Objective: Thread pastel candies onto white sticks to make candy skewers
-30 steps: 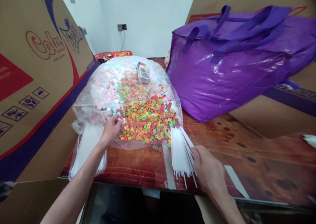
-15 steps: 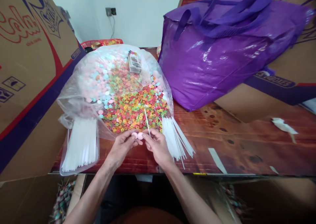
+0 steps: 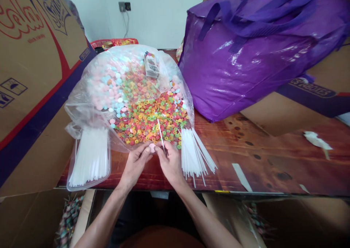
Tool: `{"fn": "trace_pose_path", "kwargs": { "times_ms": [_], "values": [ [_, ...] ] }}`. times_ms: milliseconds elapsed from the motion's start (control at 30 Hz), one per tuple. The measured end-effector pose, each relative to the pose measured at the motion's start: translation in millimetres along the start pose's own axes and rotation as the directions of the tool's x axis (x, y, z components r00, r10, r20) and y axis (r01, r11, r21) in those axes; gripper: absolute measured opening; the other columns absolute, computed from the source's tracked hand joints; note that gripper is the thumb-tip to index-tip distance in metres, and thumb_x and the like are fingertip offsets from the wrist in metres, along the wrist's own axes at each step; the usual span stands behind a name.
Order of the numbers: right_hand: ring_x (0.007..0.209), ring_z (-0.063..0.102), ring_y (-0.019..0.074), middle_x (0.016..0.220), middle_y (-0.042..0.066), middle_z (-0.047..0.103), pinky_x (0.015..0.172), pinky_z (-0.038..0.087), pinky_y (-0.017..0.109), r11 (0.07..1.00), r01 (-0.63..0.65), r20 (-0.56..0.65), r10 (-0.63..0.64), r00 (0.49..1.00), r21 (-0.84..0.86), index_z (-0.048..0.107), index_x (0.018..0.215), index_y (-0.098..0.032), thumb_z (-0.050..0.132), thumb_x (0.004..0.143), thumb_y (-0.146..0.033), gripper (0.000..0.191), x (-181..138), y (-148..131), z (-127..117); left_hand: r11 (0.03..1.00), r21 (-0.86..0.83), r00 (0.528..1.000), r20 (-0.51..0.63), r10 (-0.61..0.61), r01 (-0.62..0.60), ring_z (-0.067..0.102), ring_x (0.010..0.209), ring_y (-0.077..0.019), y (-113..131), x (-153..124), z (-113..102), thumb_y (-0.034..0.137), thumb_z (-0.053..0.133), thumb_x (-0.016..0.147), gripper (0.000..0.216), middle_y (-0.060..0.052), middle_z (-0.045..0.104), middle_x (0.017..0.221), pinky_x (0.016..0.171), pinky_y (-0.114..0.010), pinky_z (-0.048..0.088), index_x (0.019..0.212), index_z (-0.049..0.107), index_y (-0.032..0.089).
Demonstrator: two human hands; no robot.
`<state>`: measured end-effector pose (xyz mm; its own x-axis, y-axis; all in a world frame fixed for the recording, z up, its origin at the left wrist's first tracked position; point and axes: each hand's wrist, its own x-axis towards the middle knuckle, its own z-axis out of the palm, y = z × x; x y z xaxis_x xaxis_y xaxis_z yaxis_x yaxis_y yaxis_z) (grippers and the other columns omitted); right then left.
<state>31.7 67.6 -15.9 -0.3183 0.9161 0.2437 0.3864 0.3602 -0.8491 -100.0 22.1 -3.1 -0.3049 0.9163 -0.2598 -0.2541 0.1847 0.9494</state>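
Observation:
My left hand (image 3: 136,163) pinches a small pink candy disc (image 3: 152,146) at the near edge of the wooden table (image 3: 273,157). Touching it, my right hand (image 3: 170,163) is closed on a thin white stick (image 3: 160,133) that points away from me. Just beyond both hands lies an open clear plastic bag (image 3: 90,105) full of colourful ring candies (image 3: 149,120) and pastel discs (image 3: 115,85). A loose pile of white sticks (image 3: 195,154) lies right of my right hand.
A clear tub of white sticks (image 3: 89,158) sits at the table's left front. A big purple bag (image 3: 254,47) stands at the back right. Cardboard boxes (image 3: 30,69) wall in the left and right sides. A small packet (image 3: 151,64) lies in the candy bag.
My left hand left the candy bag with a pink disc and my right hand took one stick from the pile. Both hands came together in front of me and stay joined.

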Motion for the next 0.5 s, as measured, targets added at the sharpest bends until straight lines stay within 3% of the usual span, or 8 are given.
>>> {"fn": "trace_pose_path", "kwargs": {
  "times_ms": [100, 233, 400, 500],
  "values": [
    [0.081, 0.063, 0.0176, 0.088, 0.003, 0.070, 0.072, 0.051, 0.028, 0.994, -0.064, -0.036, 0.067, 0.997, 0.091, 0.066, 0.096, -0.022, 0.057, 0.096, -0.036, 0.017, 1.3, -2.2, -0.9, 0.998, 0.018, 0.999, -0.015, 0.052, -0.052, 0.069, 0.102, -0.0228, -2.2, 0.1, -1.2, 0.042, 0.081, 0.073, 0.044, -0.007, 0.077, 0.108, 0.098, -0.037, 0.052, 0.110, 0.075, 0.019],
    [0.085, 0.066, 0.0183, 0.097, 0.006, 0.071, 0.077, 0.053, 0.030, 0.994, 0.014, -0.035, -0.010, 0.999, 0.108, 0.068, 0.115, -0.020, 0.052, 0.099, -0.031, 0.026, -1.8, -9.0, -12.5, 0.995, -0.097, 0.991, -0.133, -0.010, -0.003, 0.073, 0.090, -0.0220, 0.8, 3.8, -0.6, 0.044, 0.083, 0.070, 0.048, -0.009, 0.076, 0.105, 0.086, -0.036, 0.057, 0.108, 0.074, 0.017],
    [0.066, 0.067, 0.0160, 0.074, 0.003, 0.072, 0.068, 0.056, 0.027, 0.995, 0.036, 0.139, -0.048, 0.989, 0.088, 0.073, 0.120, -0.018, 0.046, 0.099, -0.020, 0.034, -20.8, -15.5, -27.4, 0.986, -0.125, 0.966, -0.245, 0.080, -0.114, 0.071, 0.079, -0.0165, 2.6, 10.9, -5.9, 0.042, 0.082, 0.071, 0.047, -0.007, 0.076, 0.100, 0.078, -0.031, 0.059, 0.108, 0.073, 0.015],
    [0.083, 0.074, 0.0189, 0.093, 0.008, 0.078, 0.080, 0.059, 0.029, 0.997, 0.054, 0.150, -0.063, 0.987, 0.062, 0.071, 0.127, -0.016, 0.046, 0.098, -0.016, 0.038, -30.5, -15.8, -27.3, 0.984, -0.085, 0.949, -0.289, 0.126, -0.157, 0.069, 0.078, -0.0146, 1.5, 11.7, -8.6, 0.040, 0.081, 0.072, 0.044, -0.006, 0.076, 0.096, 0.076, -0.028, 0.058, 0.107, 0.074, 0.015]
  ]
}}
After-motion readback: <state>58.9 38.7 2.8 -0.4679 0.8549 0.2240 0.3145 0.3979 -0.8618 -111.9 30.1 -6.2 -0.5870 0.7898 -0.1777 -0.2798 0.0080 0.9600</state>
